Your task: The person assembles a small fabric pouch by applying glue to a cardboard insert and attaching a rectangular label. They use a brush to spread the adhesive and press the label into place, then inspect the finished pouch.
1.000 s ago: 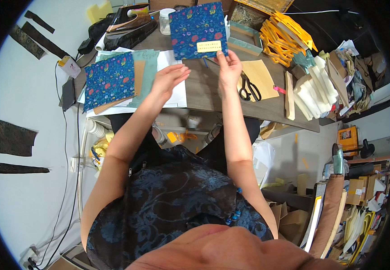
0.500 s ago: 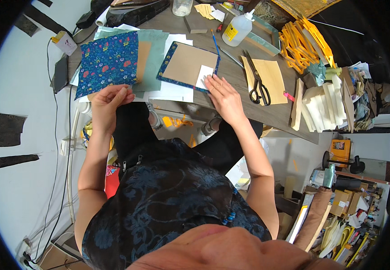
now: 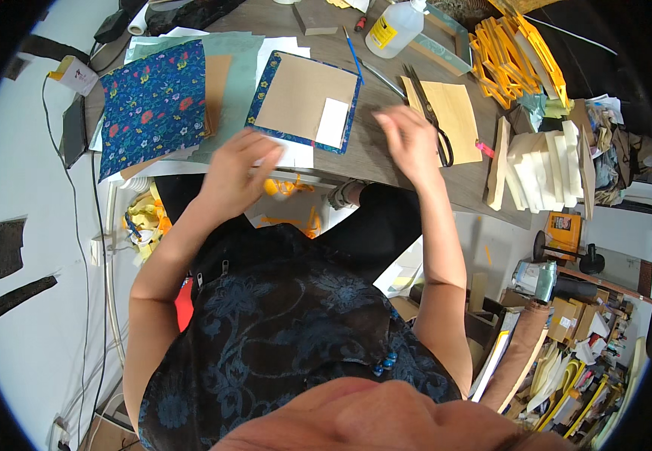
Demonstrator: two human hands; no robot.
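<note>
Fingers of both hands are spread and hold nothing: the left hand (image 3: pixel 235 174) hovers blurred over the near edge of the desk (image 3: pixel 386 161), just near of the board cover, and the right hand (image 3: pixel 408 139) hangs loose and open over the desk to the right of that cover, close to the scissors. Across the left half of the desk lies a large sheet of blue floral cloth (image 3: pixel 153 105), partly over pale green paper (image 3: pixel 235 68) and white sheets. Right of it sits the board cover (image 3: pixel 299 98), a brown cardboard square wrapped with a blue floral border, face down, with 1 small white slip (image 3: pixel 333 122) on its near right corner. A tan paper sheet (image 3: pixel 453 113) lies further right, with black scissors (image 3: pixel 431 120) resting along its left side. At the right end stands a stack of pale foam blocks (image 3: pixel 540 161), and behind them a heap of yellow strips (image 3: pixel 510 52). At the far edge, a white glue bottle (image 3: pixel 395 28) lies tilted, and a thin blue brush (image 3: pixel 353 52) lies beside the cover's far right corner.
</note>
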